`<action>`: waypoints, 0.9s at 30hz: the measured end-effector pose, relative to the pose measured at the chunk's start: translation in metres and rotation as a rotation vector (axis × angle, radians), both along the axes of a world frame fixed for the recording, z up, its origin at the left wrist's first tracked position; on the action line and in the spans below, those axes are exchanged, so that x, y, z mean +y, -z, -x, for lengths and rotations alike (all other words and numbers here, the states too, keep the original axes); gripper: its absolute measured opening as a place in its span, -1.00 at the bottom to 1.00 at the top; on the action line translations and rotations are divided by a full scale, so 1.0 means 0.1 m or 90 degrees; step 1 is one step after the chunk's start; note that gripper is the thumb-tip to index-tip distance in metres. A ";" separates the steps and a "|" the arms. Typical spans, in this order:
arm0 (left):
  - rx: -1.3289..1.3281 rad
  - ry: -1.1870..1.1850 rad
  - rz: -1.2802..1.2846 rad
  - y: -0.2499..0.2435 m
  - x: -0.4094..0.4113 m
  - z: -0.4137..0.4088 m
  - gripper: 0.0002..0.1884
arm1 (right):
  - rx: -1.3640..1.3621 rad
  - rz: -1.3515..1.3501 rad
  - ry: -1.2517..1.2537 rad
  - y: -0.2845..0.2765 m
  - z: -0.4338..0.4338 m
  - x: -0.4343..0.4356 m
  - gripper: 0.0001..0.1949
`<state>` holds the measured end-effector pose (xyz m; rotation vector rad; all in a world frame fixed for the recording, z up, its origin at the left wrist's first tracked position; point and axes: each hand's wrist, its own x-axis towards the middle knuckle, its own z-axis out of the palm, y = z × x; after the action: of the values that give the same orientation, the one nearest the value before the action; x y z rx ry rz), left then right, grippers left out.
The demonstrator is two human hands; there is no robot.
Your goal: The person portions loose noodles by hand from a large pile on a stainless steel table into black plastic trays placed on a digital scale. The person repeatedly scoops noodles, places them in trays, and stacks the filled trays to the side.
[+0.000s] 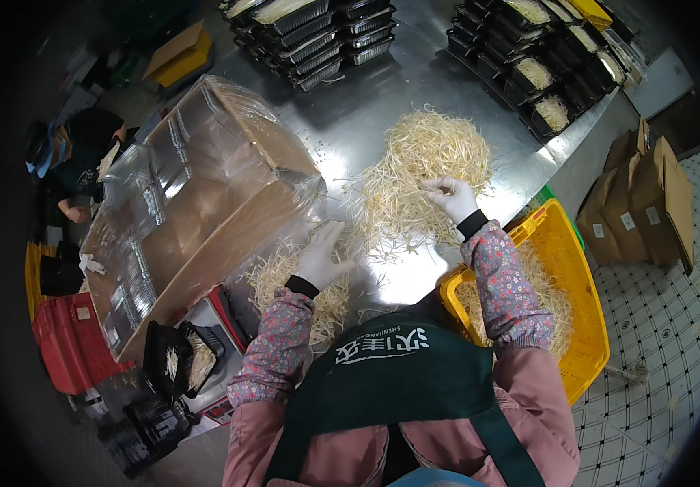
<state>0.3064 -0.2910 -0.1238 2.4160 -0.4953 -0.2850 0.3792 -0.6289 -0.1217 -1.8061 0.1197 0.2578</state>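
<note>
A large heap of pale bean sprouts (438,149) lies on a shiny metal table (362,109). My right hand (454,196), in a white glove, is at the heap's near right side. Its thumb and fingertips are drawn together; whether a sprout is pinched between them is too small to tell. My left hand (320,255), also gloved, hovers over or rests on a smaller pile of sprouts (270,280), palm down, thumb apart from the fingers. It grips nothing that I can see.
Left stands a plastic-lined cardboard box (204,176), with a scale (222,365) bearing a black tray of sprouts (200,359). Stacked black trays (307,42) and more filled trays (532,73) stand behind. A yellow crate (587,341) holds sprouts at right. Another person (82,152) works at far left.
</note>
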 end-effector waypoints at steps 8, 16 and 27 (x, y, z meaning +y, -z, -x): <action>0.096 -0.001 -0.012 0.06 -0.13 -0.43 0.08 | -0.056 0.092 0.085 0.18 0.16 -0.42 -0.54; 0.060 0.146 -0.157 0.17 -0.78 -1.20 0.33 | -0.033 0.608 -0.145 -0.03 0.30 0.08 0.19; -0.029 0.078 0.182 0.21 -0.69 -1.04 -0.79 | -0.137 0.346 -0.072 0.08 0.23 0.31 -0.71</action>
<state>0.4108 -0.3596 -0.1447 2.1221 -0.6600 -0.1969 0.3566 -0.5975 -0.1297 -2.3731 -0.0739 0.1134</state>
